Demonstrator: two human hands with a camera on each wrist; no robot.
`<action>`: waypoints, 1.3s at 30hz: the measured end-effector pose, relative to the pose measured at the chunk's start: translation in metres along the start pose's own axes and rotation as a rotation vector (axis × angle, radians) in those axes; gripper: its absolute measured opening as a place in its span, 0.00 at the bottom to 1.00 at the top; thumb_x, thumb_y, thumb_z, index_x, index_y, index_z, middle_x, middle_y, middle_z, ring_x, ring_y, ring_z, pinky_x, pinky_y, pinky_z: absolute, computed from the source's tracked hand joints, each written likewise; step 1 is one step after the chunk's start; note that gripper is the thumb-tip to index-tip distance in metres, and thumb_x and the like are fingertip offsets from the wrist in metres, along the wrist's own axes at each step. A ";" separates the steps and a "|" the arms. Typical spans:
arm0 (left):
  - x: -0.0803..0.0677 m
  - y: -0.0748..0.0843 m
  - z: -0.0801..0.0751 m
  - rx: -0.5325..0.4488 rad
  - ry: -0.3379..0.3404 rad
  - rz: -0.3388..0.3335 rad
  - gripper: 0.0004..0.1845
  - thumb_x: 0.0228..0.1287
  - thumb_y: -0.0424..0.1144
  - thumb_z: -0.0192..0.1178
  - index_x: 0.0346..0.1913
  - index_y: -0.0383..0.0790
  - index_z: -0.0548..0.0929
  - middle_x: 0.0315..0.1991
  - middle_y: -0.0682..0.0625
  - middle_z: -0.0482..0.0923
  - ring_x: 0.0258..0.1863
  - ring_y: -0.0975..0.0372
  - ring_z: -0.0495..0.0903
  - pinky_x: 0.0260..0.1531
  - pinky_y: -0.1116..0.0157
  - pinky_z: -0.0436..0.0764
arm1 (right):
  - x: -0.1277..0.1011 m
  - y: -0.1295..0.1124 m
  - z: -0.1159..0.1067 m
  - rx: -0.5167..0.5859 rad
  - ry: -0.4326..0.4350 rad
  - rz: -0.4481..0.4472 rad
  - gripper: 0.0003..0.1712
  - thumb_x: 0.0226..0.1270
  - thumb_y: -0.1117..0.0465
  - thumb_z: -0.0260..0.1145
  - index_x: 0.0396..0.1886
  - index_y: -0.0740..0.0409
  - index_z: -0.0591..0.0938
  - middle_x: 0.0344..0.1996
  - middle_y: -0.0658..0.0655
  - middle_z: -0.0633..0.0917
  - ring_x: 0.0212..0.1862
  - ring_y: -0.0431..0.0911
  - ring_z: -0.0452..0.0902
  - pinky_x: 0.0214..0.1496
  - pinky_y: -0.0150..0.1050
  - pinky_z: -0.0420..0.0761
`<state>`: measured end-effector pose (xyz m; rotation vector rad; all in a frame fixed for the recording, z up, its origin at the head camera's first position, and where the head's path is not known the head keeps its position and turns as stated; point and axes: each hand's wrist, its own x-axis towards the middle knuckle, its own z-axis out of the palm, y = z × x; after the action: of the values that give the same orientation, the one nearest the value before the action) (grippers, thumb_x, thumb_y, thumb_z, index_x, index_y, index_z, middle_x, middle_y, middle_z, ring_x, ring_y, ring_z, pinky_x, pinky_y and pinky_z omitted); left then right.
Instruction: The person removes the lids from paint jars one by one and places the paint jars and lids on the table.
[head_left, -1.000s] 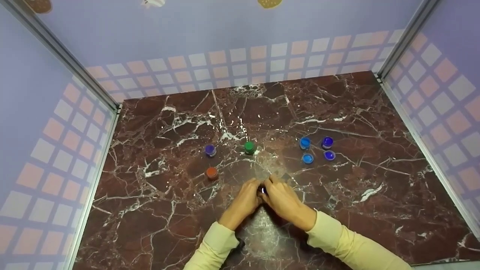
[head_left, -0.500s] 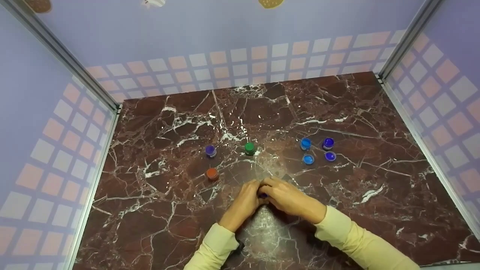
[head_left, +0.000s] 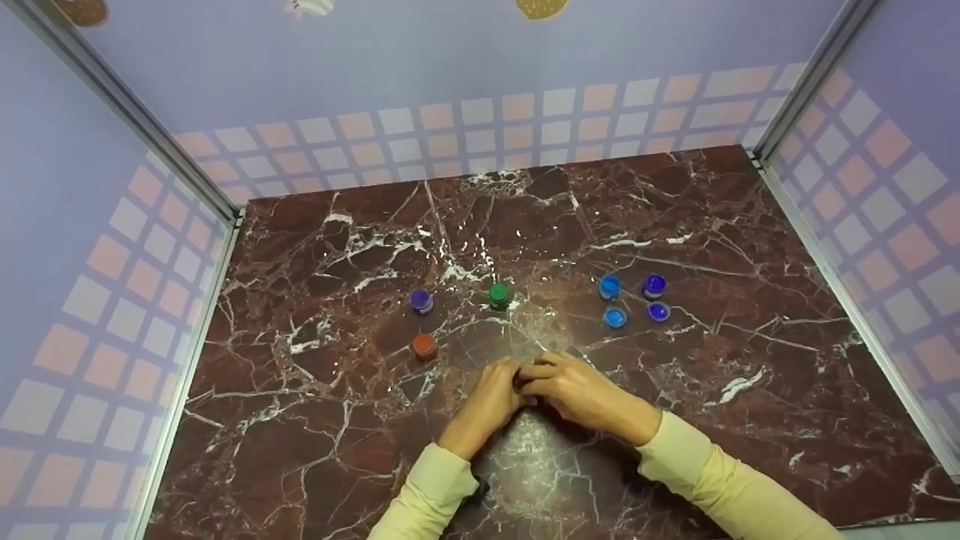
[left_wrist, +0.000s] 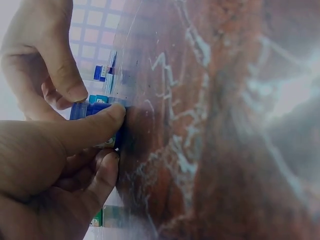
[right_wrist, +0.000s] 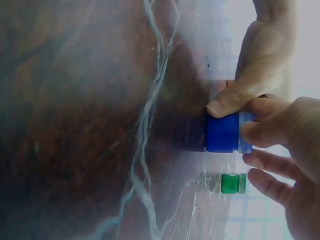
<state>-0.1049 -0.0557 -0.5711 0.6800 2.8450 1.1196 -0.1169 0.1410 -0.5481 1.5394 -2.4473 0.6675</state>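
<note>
Near the front middle of the table, both hands meet over a small blue paint jar (right_wrist: pixel 222 133). My left hand (head_left: pixel 492 393) grips the body, its thumb pressed along the side in the left wrist view. With thumb and fingers, my right hand (head_left: pixel 579 391) pinches the clear-edged lid (right_wrist: pixel 245 134) on top of the jar. The jar looks upright, its base right at the tabletop. In the head view the fingers hide nearly all of it. Beyond the hands stands a green-topped jar (head_left: pixel 499 295).
Left of centre are a purple-topped jar (head_left: pixel 421 301) and an orange-topped jar (head_left: pixel 424 346). To the right stand a light blue jar (head_left: pixel 610 287) and a dark blue jar (head_left: pixel 655 285), each with a lid (head_left: pixel 615 319) lying in front. Patterned panels (head_left: pixel 480 127) enclose the marbled table (head_left: pixel 300 450).
My right hand has shifted slightly to the right and its fingers have re-gripped over the lid, covering the jar top glimpsed earlier. My left hand stays nearly in place.
</note>
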 end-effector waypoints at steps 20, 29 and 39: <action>0.000 -0.004 0.000 -0.045 0.023 0.010 0.17 0.47 0.32 0.80 0.36 0.34 0.81 0.29 0.48 0.78 0.30 0.60 0.76 0.35 0.61 0.79 | 0.019 -0.033 0.009 -0.048 0.280 0.700 0.20 0.61 0.63 0.77 0.44 0.68 0.78 0.39 0.63 0.79 0.29 0.57 0.81 0.29 0.51 0.83; 0.000 -0.004 0.002 0.015 0.052 0.049 0.11 0.49 0.22 0.69 0.38 0.32 0.84 0.33 0.45 0.81 0.36 0.51 0.83 0.41 0.56 0.81 | 0.028 -0.052 0.023 -0.304 0.142 0.670 0.21 0.58 0.58 0.79 0.35 0.66 0.77 0.32 0.63 0.78 0.29 0.60 0.80 0.31 0.55 0.82; 0.000 -0.004 0.001 -0.006 0.030 0.021 0.13 0.51 0.29 0.76 0.35 0.34 0.81 0.32 0.48 0.78 0.34 0.54 0.80 0.39 0.56 0.80 | 0.021 -0.043 0.019 -0.108 0.141 0.544 0.13 0.58 0.67 0.77 0.36 0.67 0.80 0.32 0.58 0.74 0.33 0.56 0.78 0.34 0.52 0.82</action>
<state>-0.1062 -0.0576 -0.5743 0.7009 2.8643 1.1503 -0.0867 0.0997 -0.5446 0.7501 -2.7447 0.6787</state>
